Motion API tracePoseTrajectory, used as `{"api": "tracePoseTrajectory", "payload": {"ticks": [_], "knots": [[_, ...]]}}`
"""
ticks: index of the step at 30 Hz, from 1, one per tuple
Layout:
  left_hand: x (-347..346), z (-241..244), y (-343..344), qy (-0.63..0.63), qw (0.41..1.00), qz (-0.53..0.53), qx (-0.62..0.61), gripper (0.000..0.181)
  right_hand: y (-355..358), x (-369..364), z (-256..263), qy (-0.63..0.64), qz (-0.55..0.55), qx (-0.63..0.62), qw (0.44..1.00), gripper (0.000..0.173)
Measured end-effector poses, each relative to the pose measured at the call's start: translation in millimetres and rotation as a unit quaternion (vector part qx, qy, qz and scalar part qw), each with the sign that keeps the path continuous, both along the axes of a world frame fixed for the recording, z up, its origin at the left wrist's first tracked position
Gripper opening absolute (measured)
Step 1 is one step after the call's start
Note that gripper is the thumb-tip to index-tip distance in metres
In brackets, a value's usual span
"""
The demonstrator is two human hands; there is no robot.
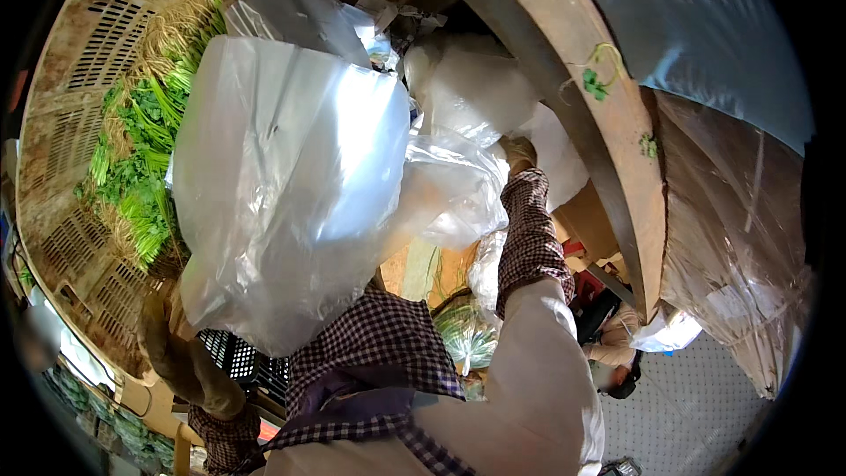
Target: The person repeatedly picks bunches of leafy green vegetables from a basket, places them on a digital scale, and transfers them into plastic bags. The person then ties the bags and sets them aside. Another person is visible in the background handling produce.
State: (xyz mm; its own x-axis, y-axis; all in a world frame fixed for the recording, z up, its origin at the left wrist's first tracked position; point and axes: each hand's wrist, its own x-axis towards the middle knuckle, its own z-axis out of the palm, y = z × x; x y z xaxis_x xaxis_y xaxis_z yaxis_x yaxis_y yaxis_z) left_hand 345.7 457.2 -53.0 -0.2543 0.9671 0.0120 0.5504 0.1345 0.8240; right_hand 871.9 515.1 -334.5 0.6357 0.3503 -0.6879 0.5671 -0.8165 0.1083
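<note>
A large clear plastic bag (291, 178) spreads before me across the middle of the view. My left hand (172, 337), in a brownish glove, is at the lower left, beside the bag's lower edge and the crate's rim; whether it grips the bag is not plain. My right hand (519, 149) reaches out among more clear plastic bags (456, 192) right of centre; its fingers are mostly hidden. Left of the big bag, bunches of leafy green herbs with roots (145, 139) lie in a worn, dirty plastic crate (49, 119).
A curved-looking table edge (595, 79) runs down the right, with leaf scraps on it. Beyond hangs brown plastic sheeting (720, 211). Another person (618, 344) is low at the right. A black crate (231, 350) and a bag of greens (466, 337) are below.
</note>
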Motion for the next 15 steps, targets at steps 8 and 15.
{"api": "tracePoseTrajectory", "payload": {"ticks": [8,15], "knots": [[-19.2,-15.9,-12.3,-0.058,0.997,-0.023,-0.051,0.042,-30.8,5.8,-41.3,-0.004,-0.020,0.216,0.976,0.022],[-10.2,-14.1,-1.3,0.082,0.990,-0.115,-0.032,0.044,-25.6,7.8,13.2,-0.171,0.025,0.186,0.967,0.028]]}}
